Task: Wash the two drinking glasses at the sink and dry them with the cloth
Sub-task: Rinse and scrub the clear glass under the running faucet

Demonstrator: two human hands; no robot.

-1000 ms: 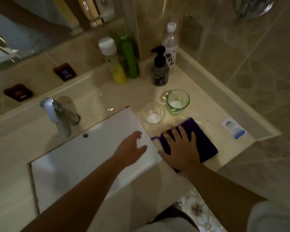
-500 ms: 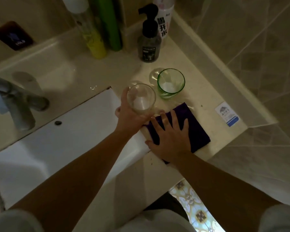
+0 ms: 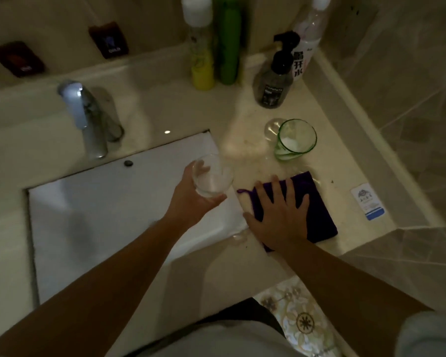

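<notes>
**Clear glass gripped over sink corner; cloth pinned flat**

Gripping the clear glass, the left hand wraps its thumb and fingers around the lower wall, rim facing up. This glass is off the counter, above the right rear corner of the white sink, at about 12 o'clock from the left wrist.

Right hand: fingers spread, palm pressed flat on the purple cloth. No pinch on the fabric. The cloth lies on the counter just beside the sink's right edge, at about 3 o'clock from the clear glass.

Green glass: upright on the counter at about 1 o'clock from the cloth, apart from both hands.

Faucet: at the rear of the sink, at about 10 o'clock from the clear glass.

Back corner, about 12 o'clock from the green glass: dark pump bottle, white labelled bottle, green bottle and yellow bottle, all upright.

Small printed card: flat on the counter at about 3 o'clock from the cloth.
</notes>
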